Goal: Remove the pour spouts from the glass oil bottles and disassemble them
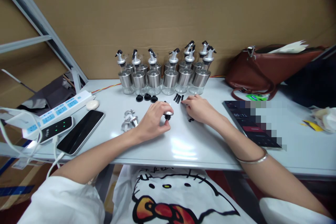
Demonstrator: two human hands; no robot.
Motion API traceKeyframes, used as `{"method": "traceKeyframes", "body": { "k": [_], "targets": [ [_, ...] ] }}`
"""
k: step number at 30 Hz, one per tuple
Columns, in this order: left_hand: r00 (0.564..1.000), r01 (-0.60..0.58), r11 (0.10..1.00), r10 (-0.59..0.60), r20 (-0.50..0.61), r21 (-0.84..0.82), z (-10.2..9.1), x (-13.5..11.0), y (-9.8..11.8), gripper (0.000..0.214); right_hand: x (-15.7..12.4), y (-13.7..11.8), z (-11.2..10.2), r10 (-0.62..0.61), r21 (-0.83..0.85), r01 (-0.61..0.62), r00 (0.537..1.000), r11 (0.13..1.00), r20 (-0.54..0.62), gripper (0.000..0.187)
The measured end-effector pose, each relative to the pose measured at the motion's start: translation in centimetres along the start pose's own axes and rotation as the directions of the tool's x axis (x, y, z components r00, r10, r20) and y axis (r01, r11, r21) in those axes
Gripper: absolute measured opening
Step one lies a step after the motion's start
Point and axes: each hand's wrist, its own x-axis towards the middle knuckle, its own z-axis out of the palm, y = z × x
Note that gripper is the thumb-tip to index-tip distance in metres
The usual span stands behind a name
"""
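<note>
My left hand [154,120] is closed around a bottle pourer [168,114], holding it upright between thumb and fingers; its silver collar and black ribbed stopper show. My right hand [198,108] rests low over the table with its index finger stretched out. That fingertip touches or nearly touches one of several small black levers [178,98] lying in a short row. More black pieces [191,119] show partly under the right hand. Left of my left hand lie several silver pourer bodies [130,119]. Black ribbed stoppers [147,97] sit in front of the bottles.
Glass oil bottles [154,78] with steel bands stand in rows at the back, several topped with pourers. At left are a power strip [60,110], a phone [81,132] and a black device [56,130]. A tablet-like screen [249,124] and brown bag [275,64] lie right.
</note>
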Motion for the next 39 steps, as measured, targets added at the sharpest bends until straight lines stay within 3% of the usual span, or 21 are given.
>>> {"method": "traceKeyframes", "body": {
  "k": [4, 13, 23, 27, 30, 32, 36, 39],
  "targets": [
    [1.000, -0.007, 1.000, 0.007, 0.016, 0.003, 0.3, -0.1, -0.1, 0.038, 0.4, 0.7, -0.3, -0.011, 0.026, 0.011, 1.000, 1.000, 0.003, 0.036],
    [0.994, 0.013, 1.000, -0.011, 0.106, -0.017, 0.6, -0.5, -0.3, 0.040, 0.1, -0.1, -0.7, 0.141, -0.038, -0.141, 0.990, 0.989, 0.000, 0.021],
    [0.993, 0.068, 0.989, -0.054, 0.107, -0.133, 0.8, -0.4, -0.8, 0.043, 0.1, -0.3, -0.8, 0.183, -0.021, -0.183, 0.983, 0.983, 0.019, 0.015],
    [0.987, 0.123, 0.982, -0.105, 0.120, -0.147, 0.9, -0.5, -1.0, 0.037, 0.0, -0.7, -1.0, 0.111, 0.148, -0.100, 0.991, 0.984, -0.068, 0.010],
    [0.985, 0.142, 0.981, -0.127, 0.117, -0.131, 0.9, -0.5, -1.1, 0.036, -0.3, -1.4, -1.2, 0.055, 0.427, 0.033, 0.980, 0.904, -0.193, 0.005],
    [0.985, 0.145, 0.981, -0.130, 0.116, -0.128, 1.0, -0.6, -1.2, 0.033, -0.5, -1.9, -1.4, 0.035, 0.527, 0.097, 0.972, 0.845, -0.234, 0.006],
    [0.979, 0.175, 0.975, -0.158, 0.127, -0.136, 1.0, -0.6, -1.1, 0.031, -0.8, -2.2, -1.4, -0.036, 0.563, 0.182, 0.965, 0.806, -0.259, 0.006],
    [0.972, 0.205, 0.970, -0.185, 0.143, -0.134, 0.9, -0.7, -1.1, 0.030, -0.8, -2.2, -1.3, -0.050, 0.550, 0.172, 0.972, 0.817, -0.230, 0.006]
  ]
}}
